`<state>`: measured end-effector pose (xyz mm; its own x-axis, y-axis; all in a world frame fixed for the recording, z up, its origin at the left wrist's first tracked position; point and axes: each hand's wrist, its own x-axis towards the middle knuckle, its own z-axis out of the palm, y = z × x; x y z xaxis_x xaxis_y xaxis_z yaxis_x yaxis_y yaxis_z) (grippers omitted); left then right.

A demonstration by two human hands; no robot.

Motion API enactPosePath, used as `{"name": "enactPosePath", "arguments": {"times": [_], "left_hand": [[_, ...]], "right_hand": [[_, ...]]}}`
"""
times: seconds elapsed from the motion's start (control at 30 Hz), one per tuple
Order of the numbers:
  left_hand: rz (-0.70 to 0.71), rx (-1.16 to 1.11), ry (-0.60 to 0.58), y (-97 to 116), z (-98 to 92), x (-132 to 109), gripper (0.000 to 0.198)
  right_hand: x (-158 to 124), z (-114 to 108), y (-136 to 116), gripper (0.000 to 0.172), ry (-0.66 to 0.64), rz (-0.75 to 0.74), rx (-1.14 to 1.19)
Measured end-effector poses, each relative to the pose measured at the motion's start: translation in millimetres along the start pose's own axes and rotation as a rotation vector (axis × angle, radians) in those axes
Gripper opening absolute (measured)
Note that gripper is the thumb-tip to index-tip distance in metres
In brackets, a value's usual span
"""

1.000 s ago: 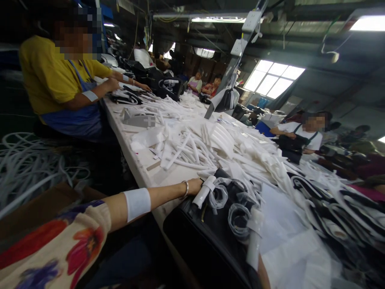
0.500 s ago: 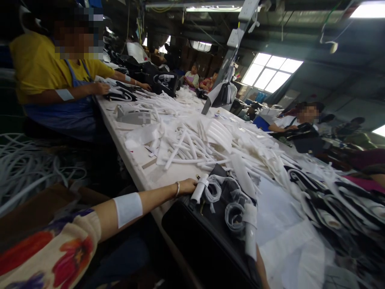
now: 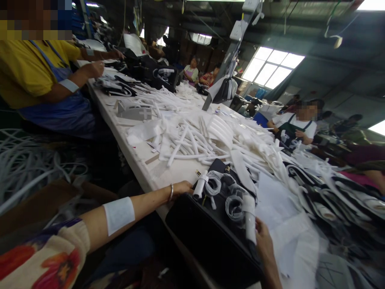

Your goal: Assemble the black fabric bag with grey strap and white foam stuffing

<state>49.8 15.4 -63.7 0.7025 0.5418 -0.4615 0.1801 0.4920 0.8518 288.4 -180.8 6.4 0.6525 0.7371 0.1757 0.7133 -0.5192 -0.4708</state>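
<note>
A black handbag (image 3: 210,237) lies at the near edge of the long white table (image 3: 177,170). Its handles are wrapped in clear film and white paper sleeves (image 3: 224,196). My left hand (image 3: 180,188) grips the bag's left end beside one white-wrapped handle end (image 3: 200,186). My right hand (image 3: 264,239) holds the bag's right end, with its fingers at the other white sleeve (image 3: 250,220). A silver bangle and a white patch sit on my left forearm.
A heap of white strips (image 3: 207,140) covers the table's middle, and black-and-white bags (image 3: 339,200) pile up on the right. A person in a yellow shirt and blue apron (image 3: 45,84) works at the far left. Others sit across the table. White cords (image 3: 27,164) are heaped on the floor at left.
My right hand has come into view at the bag's right end. The bag and my left hand have drawn slightly nearer and lower. The person in yellow has reached further along the table.
</note>
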Motion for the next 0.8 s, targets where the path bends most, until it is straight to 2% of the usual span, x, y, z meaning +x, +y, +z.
{"name": "enactPosePath", "arguments": {"times": [0.1,0.13,0.2,0.27,0.3,0.37,0.47,0.57,0.67,0.8], "left_hand": [[0.007,-0.013,0.004,-2.1,-0.6,2.0,0.027],[0.011,-0.014,0.010,-2.9,-1.1,2.4,0.028],[0.022,-0.012,0.025,-4.1,-1.9,2.3,0.028],[0.040,-0.007,0.049,-5.3,-0.8,1.1,0.028],[0.052,-0.006,0.065,-6.1,1.3,0.6,0.028],[0.075,-0.005,0.100,-8.7,9.6,0.7,0.028],[0.103,0.003,0.167,-13.1,28.9,6.1,0.025],[0.130,0.062,0.232,-11.9,40.7,14.6,0.024],[0.177,0.193,0.238,-2.2,34.0,17.6,0.029],[0.294,0.382,0.234,17.3,17.8,4.1,0.036]], "right_hand": [[-15.3,-29.1,-17.2,0.055,0.155,0.125,0.192],[-22.4,-36.8,-28.9,0.054,0.174,0.087,0.226],[-37.7,-43.6,-56.4,0.053,0.034,-0.127,0.248],[-51.3,-38.1,-81.9,0.054,-0.249,-0.314,0.155],[-55.9,-32.3,-91.7,0.056,-0.368,-0.367,0.087],[-58.7,-20.7,-104.1,0.062,-0.501,-0.385,-0.043],[-46.9,-15.4,-110.6,0.059,-0.571,-0.326,-0.120],[-29.2,-21.0,-116.1,0.051,-0.691,-0.295,-0.080],[-22.3,-20.6,-121.9,0.047,-0.742,-0.300,-0.057],[-24.2,-9.1,-120.8,0.043,-0.700,-0.320,-0.078]]}}
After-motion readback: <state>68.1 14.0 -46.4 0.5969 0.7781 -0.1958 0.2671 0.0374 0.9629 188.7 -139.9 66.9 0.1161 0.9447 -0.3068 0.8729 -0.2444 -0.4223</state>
